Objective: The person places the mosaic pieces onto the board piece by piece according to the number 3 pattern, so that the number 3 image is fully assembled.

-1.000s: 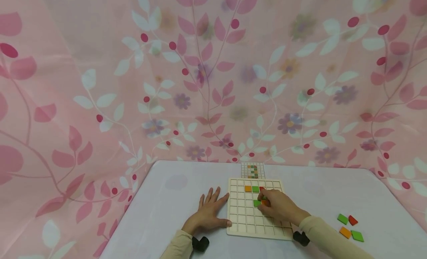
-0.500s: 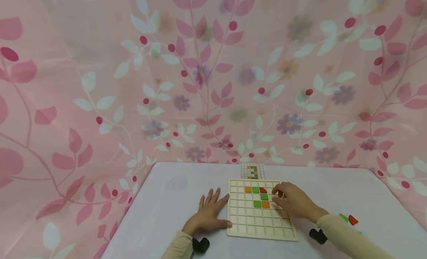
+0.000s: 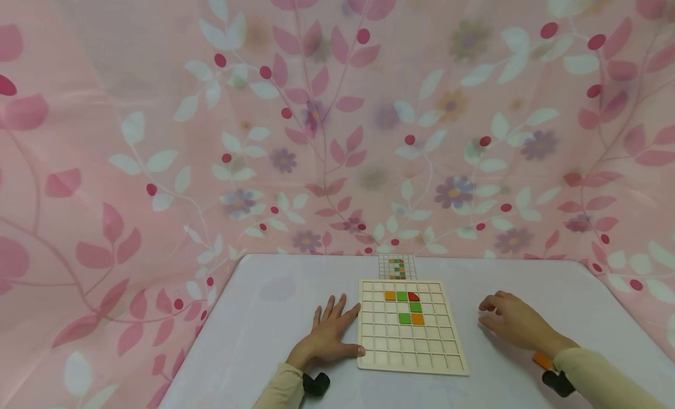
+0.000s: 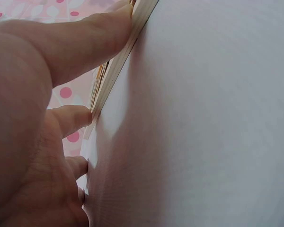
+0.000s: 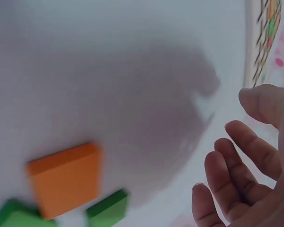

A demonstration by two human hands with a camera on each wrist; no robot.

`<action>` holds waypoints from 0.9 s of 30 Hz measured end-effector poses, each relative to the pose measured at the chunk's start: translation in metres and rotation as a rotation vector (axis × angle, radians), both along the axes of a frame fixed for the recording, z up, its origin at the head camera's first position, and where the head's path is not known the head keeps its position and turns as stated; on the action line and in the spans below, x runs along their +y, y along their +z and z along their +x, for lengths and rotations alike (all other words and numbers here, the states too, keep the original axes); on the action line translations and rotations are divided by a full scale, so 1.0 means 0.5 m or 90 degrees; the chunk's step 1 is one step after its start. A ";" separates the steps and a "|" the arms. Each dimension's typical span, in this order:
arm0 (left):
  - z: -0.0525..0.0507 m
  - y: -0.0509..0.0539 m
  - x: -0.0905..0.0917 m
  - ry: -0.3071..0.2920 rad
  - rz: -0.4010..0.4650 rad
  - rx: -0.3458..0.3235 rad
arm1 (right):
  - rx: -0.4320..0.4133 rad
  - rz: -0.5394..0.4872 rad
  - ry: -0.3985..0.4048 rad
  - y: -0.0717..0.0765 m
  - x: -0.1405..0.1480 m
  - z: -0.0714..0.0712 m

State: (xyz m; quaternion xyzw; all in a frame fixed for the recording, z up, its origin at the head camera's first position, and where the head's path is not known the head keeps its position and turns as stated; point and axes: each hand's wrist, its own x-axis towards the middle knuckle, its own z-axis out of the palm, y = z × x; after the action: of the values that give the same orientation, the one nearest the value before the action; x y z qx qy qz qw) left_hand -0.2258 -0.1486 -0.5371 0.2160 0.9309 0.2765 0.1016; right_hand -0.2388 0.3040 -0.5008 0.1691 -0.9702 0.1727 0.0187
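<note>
A pale wooden grid board point(image 3: 379, 344) lies on the table, with an orange tile point(image 3: 390, 296), a red tile point(image 3: 413, 296), a green tile point(image 3: 415, 307) and several others in its upper middle cells. My left hand point(image 3: 328, 338) has its fingers spread, thumb and index finger touching the board's left edge point(image 4: 118, 66). Right of the board, my right hand point(image 3: 522, 324) is above the table, fingers loosely bent and holding nothing. In the right wrist view a loose orange tile point(image 5: 66, 182) and a green tile point(image 5: 108, 209) lie beside that hand.
A small printed grid card point(image 3: 385, 268) lies behind the board, showing a coloured pattern. A floral pink cloth point(image 3: 327, 133) hangs behind the white table point(image 3: 274, 315). Black wrist devices point(image 3: 316, 385) are at both wrists.
My right hand has let go of the tile at the board and moved right, over the table near the loose tiles. A green tile above the lower orange one is now uncovered. My left hand stays put.
</note>
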 end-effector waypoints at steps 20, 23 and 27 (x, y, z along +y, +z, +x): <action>0.000 -0.007 -0.004 0.004 0.005 -0.003 | -0.004 -0.043 0.043 -0.028 0.172 0.073; -0.001 -0.008 -0.003 0.005 0.004 0.000 | 0.034 -0.050 0.020 -0.036 0.188 0.084; -0.003 -0.009 -0.002 0.004 0.006 0.001 | 0.071 -0.050 -0.008 -0.046 0.209 0.091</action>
State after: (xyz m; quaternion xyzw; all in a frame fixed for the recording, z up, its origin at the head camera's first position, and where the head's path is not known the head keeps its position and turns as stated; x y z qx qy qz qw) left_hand -0.2271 -0.1497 -0.5415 0.2138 0.9303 0.2810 0.0991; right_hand -0.1935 0.4085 -0.5237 0.1715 -0.9612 0.2007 0.0803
